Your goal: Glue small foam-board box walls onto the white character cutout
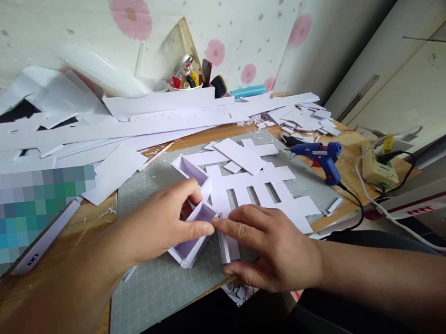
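My left hand (165, 221) is closed on a small open-topped white foam-board box (193, 240), its thumb on the near wall and its fingers curled over the far side. A similar white open box section (191, 171) lies just beyond; whether the two are joined is hidden by my fingers. My right hand (273, 246) pinches a narrow white board strip (225, 245) between thumb and index finger, the index fingertip touching the box's right corner beside my left thumb. Beneath and to the right lies a flat white cut-out panel (241, 186) with slots and tabs.
A grey cutting mat (152, 291) covers the tabletop. The blue hot glue gun (319, 157) stands at right, its cord near a power strip (380, 164). Board scraps (301, 116), long white strips (186, 120) and a tool holder (160, 102) line the back.
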Demonstrator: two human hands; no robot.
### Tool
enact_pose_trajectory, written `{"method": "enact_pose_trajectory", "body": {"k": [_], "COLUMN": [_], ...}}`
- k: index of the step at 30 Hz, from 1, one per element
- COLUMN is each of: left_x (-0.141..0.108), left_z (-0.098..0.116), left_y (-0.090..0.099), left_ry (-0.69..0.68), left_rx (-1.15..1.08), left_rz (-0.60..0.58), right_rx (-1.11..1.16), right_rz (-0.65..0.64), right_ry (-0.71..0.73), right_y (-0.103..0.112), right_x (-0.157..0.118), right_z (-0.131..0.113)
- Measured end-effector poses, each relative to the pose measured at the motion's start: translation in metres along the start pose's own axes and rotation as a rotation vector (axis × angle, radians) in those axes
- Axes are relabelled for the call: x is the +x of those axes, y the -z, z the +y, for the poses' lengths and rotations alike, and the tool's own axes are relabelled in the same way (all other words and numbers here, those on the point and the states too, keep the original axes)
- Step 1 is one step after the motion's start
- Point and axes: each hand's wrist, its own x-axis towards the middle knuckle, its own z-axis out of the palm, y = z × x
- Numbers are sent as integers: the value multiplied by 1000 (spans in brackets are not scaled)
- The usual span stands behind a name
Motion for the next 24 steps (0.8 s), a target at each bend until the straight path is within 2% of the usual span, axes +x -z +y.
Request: {"method": "enact_pose_trajectory", "body": {"k": [5,11,19,24], "left_x": [0,-1,-2,-1], "left_z": [1,-1,-3,-1], "left_y": [0,-1,3,-5], "left_ry": [30,-23,-62,-61], "left_rx": [1,50,48,20], "left_rz": [-3,43,26,135], "right_rx": [-17,-21,-21,-28], "right_rz": [-18,-17,-56,-55], "right_ry": [4,36,18,22], "right_y": [1,0,1,-1], "right_x": [3,4,3,1], "right_z": [-2,0,1,2]}}
